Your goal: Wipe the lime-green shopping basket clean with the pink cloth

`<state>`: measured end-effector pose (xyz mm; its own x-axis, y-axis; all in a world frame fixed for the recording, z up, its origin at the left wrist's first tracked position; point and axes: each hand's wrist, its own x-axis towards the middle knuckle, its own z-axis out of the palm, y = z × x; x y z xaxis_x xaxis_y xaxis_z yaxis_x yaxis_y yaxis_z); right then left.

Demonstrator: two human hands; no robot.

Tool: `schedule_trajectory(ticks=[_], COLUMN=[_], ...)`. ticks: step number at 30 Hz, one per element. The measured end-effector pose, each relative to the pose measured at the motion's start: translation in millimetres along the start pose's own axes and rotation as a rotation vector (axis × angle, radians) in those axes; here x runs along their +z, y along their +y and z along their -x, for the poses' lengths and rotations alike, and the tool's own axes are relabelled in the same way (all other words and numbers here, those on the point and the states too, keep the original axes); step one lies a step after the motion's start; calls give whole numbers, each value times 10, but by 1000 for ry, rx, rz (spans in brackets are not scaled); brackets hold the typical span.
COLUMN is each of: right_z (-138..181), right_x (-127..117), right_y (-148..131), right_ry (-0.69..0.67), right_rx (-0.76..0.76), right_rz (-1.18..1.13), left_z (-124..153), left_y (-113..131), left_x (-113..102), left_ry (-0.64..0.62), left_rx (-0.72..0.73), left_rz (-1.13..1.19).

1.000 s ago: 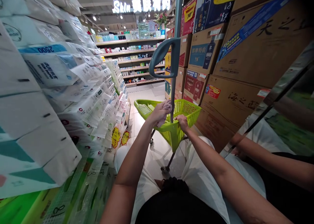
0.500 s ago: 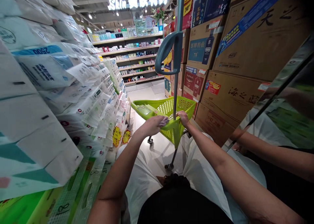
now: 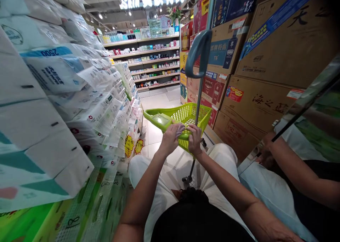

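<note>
A lime-green shopping cart (image 3: 174, 111) with a perforated basket stands in front of my knees. My left hand (image 3: 170, 139) is closed around a crumpled lilac cloth (image 3: 181, 129) at the cart's near rim. Just right of the cloth, my right hand (image 3: 195, 139) has its fingers curled over the same rim, beside the metal pole; what lies between its fingertips is hidden. The pole (image 3: 199, 97) rises from the cart and carries a blue-grey loop handle (image 3: 198, 54), leaning to the right.
Stacked tissue packs (image 3: 55, 75) crowd the left side. Cardboard cartons (image 3: 255, 97) are piled on the right, next to a mirror (image 3: 297, 136) reflecting my arms. Shelves (image 3: 156, 59) of small boxed goods stand at the far end of the tiled floor (image 3: 159, 98).
My right hand has moved left along the rim, close to the cloth and my left hand. The pole and handle appear farther right and more tilted.
</note>
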<state>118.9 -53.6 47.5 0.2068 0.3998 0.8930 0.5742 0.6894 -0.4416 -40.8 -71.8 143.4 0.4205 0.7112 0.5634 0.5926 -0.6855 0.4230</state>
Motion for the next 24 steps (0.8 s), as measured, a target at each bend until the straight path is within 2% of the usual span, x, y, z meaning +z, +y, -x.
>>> schedule_trajectory(ticks=[3, 5, 7, 9, 11, 14, 17, 19, 21, 22, 24], right_z=[-5, -52, -113, -168, -204, -225, -230, -234, -237, -239, -240], right_x=[-10, -61, -126, -176, -199, -197, -190, -198, -214, -222, -237], right_y=[-103, -68, -17, 17, 31, 38, 42, 43, 42, 42, 39], right_ry=[118, 143, 130, 134, 140, 141, 122, 97, 71, 61, 49], right_rx=[94, 166, 199, 210, 217, 235, 249, 254, 248, 243, 233], right_rz=[-30, -40, -46, -53, -63, -71, -66, -63, -67, -68, -71], left_z=[99, 106, 71, 21, -5, 49, 174, 216, 170, 115, -38], left_y=[12, -97, -292, -504, -628, -504, -112, 112, 177, 134, -74], left_x=[117, 102, 30, -35, -7, 336, 925, 1236, 1331, 1286, 1054], left_ry=[44, 97, 203, 359, 530, 751, 925, 962, 996, 1028, 1117], left_rx=[135, 142, 66, -68, -203, -299, -404, -519, -589, -621, -694], left_rz=[48, 25, 5, 15, 53, 127, 220, 298, 356, 369, 365])
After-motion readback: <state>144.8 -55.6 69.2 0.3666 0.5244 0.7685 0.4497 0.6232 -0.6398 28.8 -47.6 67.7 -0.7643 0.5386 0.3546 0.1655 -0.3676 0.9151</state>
